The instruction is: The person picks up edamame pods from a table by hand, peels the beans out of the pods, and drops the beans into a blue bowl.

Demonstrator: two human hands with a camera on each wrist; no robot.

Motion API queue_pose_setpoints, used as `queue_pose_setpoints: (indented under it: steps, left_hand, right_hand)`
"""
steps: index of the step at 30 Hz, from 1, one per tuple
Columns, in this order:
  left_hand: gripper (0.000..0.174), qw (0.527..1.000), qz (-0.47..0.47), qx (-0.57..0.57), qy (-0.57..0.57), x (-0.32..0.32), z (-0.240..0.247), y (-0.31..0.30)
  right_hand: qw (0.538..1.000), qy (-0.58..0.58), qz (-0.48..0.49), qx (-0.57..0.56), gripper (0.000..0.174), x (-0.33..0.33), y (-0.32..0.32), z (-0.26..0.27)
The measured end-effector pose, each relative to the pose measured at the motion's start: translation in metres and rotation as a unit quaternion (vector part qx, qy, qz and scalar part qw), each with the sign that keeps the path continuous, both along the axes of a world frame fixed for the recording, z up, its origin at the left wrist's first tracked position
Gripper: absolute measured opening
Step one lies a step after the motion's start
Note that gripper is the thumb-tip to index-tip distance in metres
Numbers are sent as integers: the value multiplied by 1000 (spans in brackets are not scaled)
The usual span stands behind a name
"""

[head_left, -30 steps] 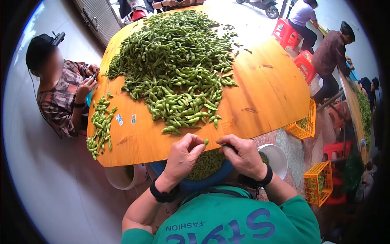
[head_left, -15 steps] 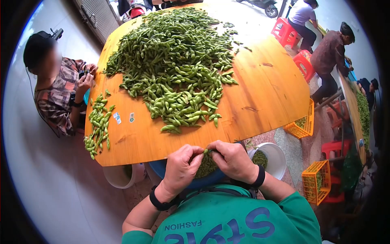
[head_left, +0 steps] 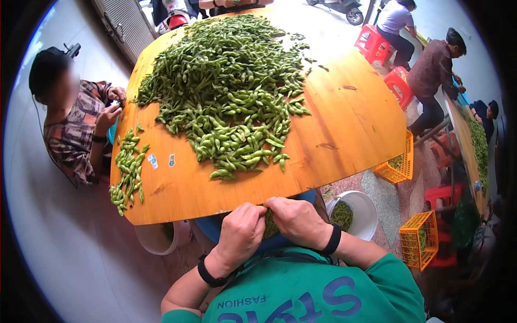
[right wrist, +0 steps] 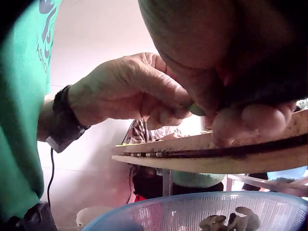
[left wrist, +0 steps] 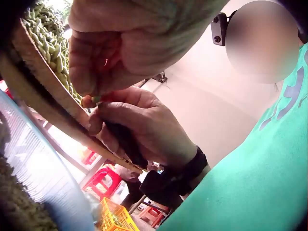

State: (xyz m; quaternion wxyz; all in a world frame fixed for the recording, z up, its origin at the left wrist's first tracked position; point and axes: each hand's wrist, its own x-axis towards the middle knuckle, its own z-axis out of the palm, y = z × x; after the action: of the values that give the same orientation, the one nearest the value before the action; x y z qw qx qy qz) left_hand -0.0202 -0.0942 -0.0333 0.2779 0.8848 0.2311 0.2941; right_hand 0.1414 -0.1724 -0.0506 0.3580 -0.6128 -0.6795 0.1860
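Note:
Low over the table's near edge, my left hand (head_left: 240, 231) and right hand (head_left: 301, 220) meet at the fingertips. In the right wrist view a small green pod (right wrist: 196, 109) is pinched by the left thumb and fingers, with the right fingertips against it. A dark elongated object (left wrist: 126, 142) is gripped in the curled right fingers, seen in the left wrist view; its full shape is hidden. Beneath both hands is a blue basket (head_left: 211, 226) containing green pieces. A large heap of green pods (head_left: 231, 81) covers the middle of the wooden table (head_left: 344, 124).
A smaller group of pods (head_left: 128, 167) lies at the table's left, near a seated person (head_left: 78, 124). White buckets (head_left: 362, 212) flank the basket. Orange crates (head_left: 419, 242) and red stools (head_left: 398, 86) stand to the right, with more people at another table.
My hands, apart a second ago with a pod showing in the left fingertips, have come together and moved closer to my body. In the head view the pod is now hidden between them.

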Motion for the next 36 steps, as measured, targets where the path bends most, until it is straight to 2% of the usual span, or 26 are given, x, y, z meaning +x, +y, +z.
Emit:
queue_pose_setpoints:
  steps: [5,8,10,11,14,15,16,19,20,21,22,23,25,27,30,32,36]
  left_hand:
    - [11,999,-15,-32,-13,-4,-2,3]
    - [9,988,-3,-153,4,-9,-4,8]
    - [10,965,4,-262,14,-16,-9,12]
    - [9,927,22,-371,39,-19,-7,15]
    - [12,880,0,-475,6,-30,-26,28]
    - [9,851,3,-525,13,-29,-22,30]
    - [16,816,3,-577,9,-24,-1,22]
    - [10,801,36,-595,-50,-20,-4,17]
    - [9,880,20,-472,-54,-17,-7,11]
    - [8,939,7,-339,-61,-14,-6,6]
    - [9,992,-18,-128,1,-13,1,6]
    - [9,991,-24,-128,-1,-11,2,6]
    - [10,1000,-17,12,-8,-8,3,2]
    - [10,1000,-14,22,-4,-9,-4,2]
    - [12,996,-10,88,20,-8,-10,4]
    - [17,996,32,-84,1,-4,3,-3]
    - [21,993,42,-106,20,-4,0,-1]
  right_hand:
    - [999,34,17,-14,10,1,0,-5]
    - [998,51,21,-30,7,-2,1,-13]
    - [994,93,28,-45,8,-3,1,-18]
    - [991,119,27,-57,6,-3,1,-19]
    - [980,182,48,-72,6,-5,4,-21]
    - [977,194,53,-73,6,-6,7,-25]
    - [974,217,48,-45,7,-8,8,-29]
    - [966,258,22,-26,9,-4,10,-13]
    - [968,249,17,-24,9,-2,9,-10]
    - [970,240,13,-23,9,-1,8,-8]
    - [972,235,7,-21,9,0,8,-7]
    - [970,241,2,-19,9,-2,7,-8]
    - [969,248,-7,-17,10,-6,9,-13]
    - [977,212,-17,29,7,-7,11,-17]
    - [975,220,-11,34,6,-6,10,-15]
    - [975,218,-9,44,6,-7,12,-20]
    - [974,224,7,25,7,-5,9,-11]
